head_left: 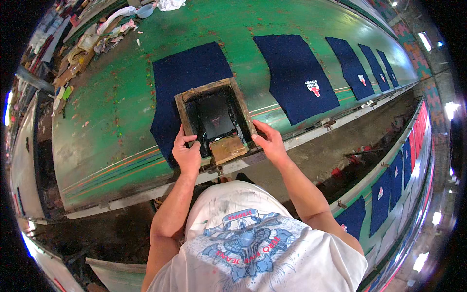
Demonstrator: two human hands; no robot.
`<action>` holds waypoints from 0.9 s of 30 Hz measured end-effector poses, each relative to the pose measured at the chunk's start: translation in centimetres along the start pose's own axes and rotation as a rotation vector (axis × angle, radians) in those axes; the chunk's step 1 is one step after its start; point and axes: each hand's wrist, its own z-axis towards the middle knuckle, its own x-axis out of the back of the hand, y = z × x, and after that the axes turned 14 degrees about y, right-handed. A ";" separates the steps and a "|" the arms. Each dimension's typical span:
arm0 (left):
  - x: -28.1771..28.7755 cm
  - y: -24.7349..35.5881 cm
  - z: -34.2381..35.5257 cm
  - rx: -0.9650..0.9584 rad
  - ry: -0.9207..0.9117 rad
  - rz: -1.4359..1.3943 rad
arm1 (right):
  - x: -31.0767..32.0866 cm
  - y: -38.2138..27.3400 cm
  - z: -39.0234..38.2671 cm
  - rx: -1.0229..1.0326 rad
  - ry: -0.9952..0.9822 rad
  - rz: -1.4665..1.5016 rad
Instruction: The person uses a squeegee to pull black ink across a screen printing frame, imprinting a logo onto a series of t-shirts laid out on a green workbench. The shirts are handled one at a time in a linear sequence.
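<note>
On the dark blue fabric panels to the right of the hands, the nearest of them [294, 73] included, a white-and-red emblem [313, 88] is already carried, so that part can be judged done. The dark blue panel [192, 65] ahead of the hands is partly covered by a wooden-framed screen [214, 111]; whether it is printed yet cannot be told, so it may be left to finish. The screen lies between and just beyond the hands, its near left side pinched by the left hand [187, 152], its near right side by the right hand [270, 144]. Between them, a wooden block [227, 149] is rested at the screen's near end.
</note>
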 end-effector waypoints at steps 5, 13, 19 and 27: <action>-0.1 0.5 0.3 -0.056 0.000 0.099 | 0.0 -0.3 0.2 -0.081 0.006 0.034; 0.2 1.4 -0.1 -0.021 0.003 0.135 | 0.0 0.0 0.0 -0.091 0.014 0.026; 0.3 0.6 0.1 0.047 -0.004 0.027 | 0.0 1.2 0.9 -0.096 0.014 -0.016; 0.9 -0.5 0.1 0.125 -0.013 -0.130 | 2.7 0.8 2.0 -0.143 -0.117 0.012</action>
